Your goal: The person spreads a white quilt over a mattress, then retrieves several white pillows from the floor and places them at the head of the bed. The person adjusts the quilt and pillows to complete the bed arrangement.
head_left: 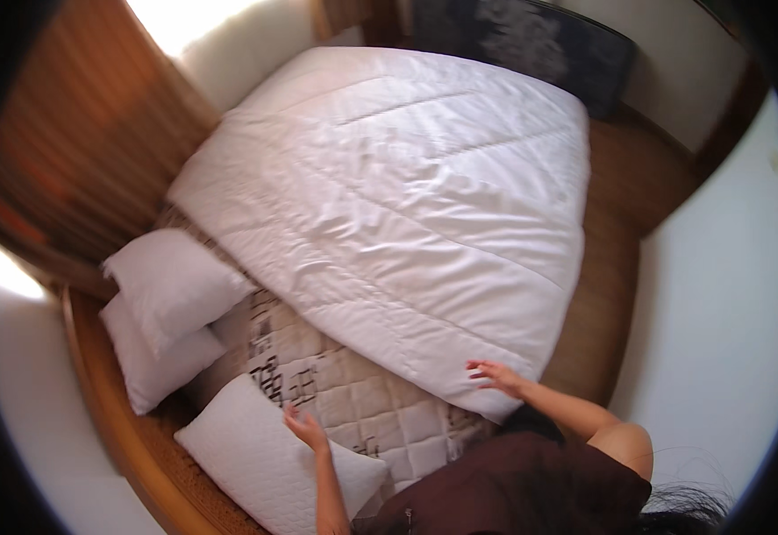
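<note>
The person leans in from the lower right side of the bed, both hands released, fingers loosely spread and nothing gripped in either. The right hand (498, 379) is held over the near right corner of the white comforter (424, 214), and it is plainly the nearer of the two to it; whether the fingertips brush the cloth I can't tell. That comforter spreads away ahead of both hands, toward the far end of the bed, its near edge slanting from far left down to the corner by the right hand, so most of it lies well beyond reach. The left hand (308, 432) is out over the upper right edge of the quilted pillow (268, 459), palm empty, and contact there is just as hard to judge. This pillow lies below and to the left of that hand, its long axis running roughly alongside the wooden headboard (108, 401), from upper left to lower right. Between the hands shows a strip of patterned mattress cover (344, 383), separating pillow from comforter. Farther left, two more white pillows (175, 285) are stacked askew, one overlapping the other, well apart from either hand.
</note>
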The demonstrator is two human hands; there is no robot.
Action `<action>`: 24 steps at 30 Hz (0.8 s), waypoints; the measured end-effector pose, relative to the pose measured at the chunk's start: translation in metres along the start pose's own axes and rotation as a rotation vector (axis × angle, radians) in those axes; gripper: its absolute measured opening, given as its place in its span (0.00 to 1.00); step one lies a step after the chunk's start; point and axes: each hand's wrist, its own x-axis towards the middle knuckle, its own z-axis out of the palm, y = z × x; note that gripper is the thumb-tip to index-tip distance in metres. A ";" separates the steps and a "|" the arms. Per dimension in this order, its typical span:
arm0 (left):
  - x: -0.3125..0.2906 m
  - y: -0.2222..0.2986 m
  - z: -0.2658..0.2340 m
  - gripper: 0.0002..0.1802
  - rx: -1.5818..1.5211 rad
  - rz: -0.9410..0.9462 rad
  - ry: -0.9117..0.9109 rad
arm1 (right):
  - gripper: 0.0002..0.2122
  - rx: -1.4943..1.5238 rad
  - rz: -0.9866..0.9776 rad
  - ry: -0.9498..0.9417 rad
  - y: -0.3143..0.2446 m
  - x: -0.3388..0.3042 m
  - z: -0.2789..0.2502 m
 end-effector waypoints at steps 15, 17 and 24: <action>-0.392 0.156 0.111 0.11 0.341 -0.099 -1.960 | 0.09 0.284 0.085 1.181 0.252 -0.301 -0.314; -0.416 0.133 0.149 0.11 0.412 -0.099 -1.874 | 0.08 0.318 0.182 1.180 0.276 -0.305 -0.343; -0.471 0.163 0.302 0.13 0.361 -0.447 -1.535 | 0.10 0.492 0.262 1.136 0.280 -0.328 -0.448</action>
